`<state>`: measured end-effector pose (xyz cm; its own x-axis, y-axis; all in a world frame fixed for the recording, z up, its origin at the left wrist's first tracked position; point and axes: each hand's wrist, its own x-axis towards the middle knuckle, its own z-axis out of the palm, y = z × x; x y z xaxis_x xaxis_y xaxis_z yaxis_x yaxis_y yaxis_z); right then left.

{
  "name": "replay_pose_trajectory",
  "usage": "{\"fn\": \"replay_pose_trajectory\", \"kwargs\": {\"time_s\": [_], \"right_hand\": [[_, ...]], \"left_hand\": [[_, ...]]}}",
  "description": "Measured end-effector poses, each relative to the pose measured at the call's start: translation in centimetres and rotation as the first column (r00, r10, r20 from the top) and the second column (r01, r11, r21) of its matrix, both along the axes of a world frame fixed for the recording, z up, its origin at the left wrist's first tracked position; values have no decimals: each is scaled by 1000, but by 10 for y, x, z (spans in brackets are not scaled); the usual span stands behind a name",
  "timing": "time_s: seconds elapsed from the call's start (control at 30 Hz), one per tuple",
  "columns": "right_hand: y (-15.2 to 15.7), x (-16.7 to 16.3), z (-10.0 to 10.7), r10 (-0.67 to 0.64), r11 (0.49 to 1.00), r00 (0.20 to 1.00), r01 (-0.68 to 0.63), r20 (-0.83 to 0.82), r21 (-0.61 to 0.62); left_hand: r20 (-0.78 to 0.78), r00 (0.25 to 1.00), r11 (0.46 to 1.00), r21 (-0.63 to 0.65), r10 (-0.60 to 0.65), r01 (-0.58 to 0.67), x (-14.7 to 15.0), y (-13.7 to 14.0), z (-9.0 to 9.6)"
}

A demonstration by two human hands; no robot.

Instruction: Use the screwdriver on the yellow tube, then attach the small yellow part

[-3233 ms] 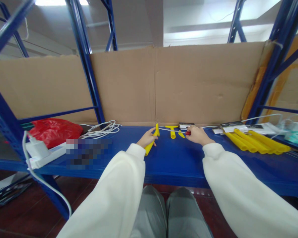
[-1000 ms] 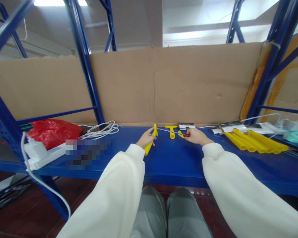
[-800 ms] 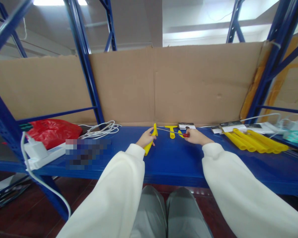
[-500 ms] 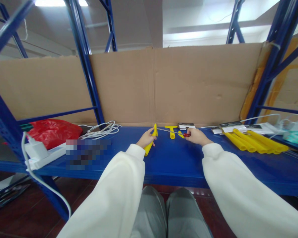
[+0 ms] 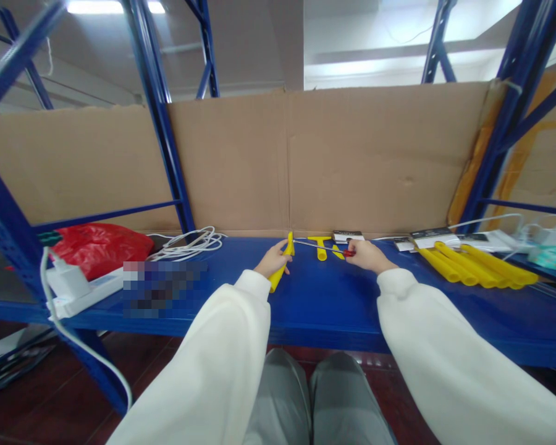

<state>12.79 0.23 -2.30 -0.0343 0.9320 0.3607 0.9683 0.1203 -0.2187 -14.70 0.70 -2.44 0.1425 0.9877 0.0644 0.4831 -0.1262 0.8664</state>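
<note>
My left hand (image 5: 271, 259) grips a yellow plastic handle piece (image 5: 282, 262), held tilted above the blue shelf (image 5: 324, 303). My right hand (image 5: 367, 256) holds a red-handled screwdriver (image 5: 347, 252); its thin metal shaft (image 5: 315, 245) runs left to the top end of the yellow piece. Just behind the shaft, a yellow T-shaped part (image 5: 321, 245) and a smaller yellow bit (image 5: 337, 251) lie on the shelf.
Several yellow tubes (image 5: 475, 264) lie at the right beside flat dark-and-white boxes (image 5: 433, 235). A coil of white cable (image 5: 189, 242), a red plastic bag (image 5: 99, 246) and a white power strip (image 5: 81, 287) sit at the left. Cardboard (image 5: 352, 161) backs the shelf; blue rack posts (image 5: 164, 117) stand around.
Compared with 3.2 s ago, the screwdriver's shaft is lifted slightly and lined up with the yellow piece's top. Over the last second both hands have hardly moved.
</note>
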Motion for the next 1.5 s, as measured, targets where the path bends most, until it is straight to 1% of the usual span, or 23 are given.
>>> {"fn": "replay_pose_trajectory", "kwargs": {"time_s": [0.2, 0.4, 0.57, 0.67, 0.9, 1.07, 1.23, 1.4, 1.5], "right_hand": [[0, -2, 1, -1, 999, 1000, 1, 8, -37], [-6, -2, 3, -29, 1000, 999, 29, 21, -9], [-4, -5, 2, 32, 999, 999, -32, 17, -18], [-2, -5, 2, 16, 999, 1000, -15, 19, -36], [-4, -6, 0, -5, 1000, 1000, 6, 9, -28], [0, -5, 0, 12, 997, 1000, -13, -20, -82], [0, -2, -1, -28, 1000, 1000, 28, 11, -2], [-1, -1, -2, -34, 999, 999, 34, 5, 15], [-1, 0, 1, -62, 998, 998, 62, 25, -2]], "left_hand": [[-1, 1000, 1000, -9, -16, 16, 0, 3, -1], [15, 1000, 1000, -4, -26, 26, 0, 1, 0], [40, 999, 1000, 3, -2, 1, 0, 0, 0], [46, 999, 1000, -4, 1, -1, 1, -1, 1], [50, 999, 1000, -1, -2, 2, 2, 0, 0], [36, 999, 1000, 1, -15, 15, 0, 2, -1], [14, 999, 999, 21, -45, 44, -1, 4, -2], [-6, 999, 999, 20, -49, 50, -2, 4, -2], [-8, 999, 999, 13, -44, 44, -1, 3, -1]]}}
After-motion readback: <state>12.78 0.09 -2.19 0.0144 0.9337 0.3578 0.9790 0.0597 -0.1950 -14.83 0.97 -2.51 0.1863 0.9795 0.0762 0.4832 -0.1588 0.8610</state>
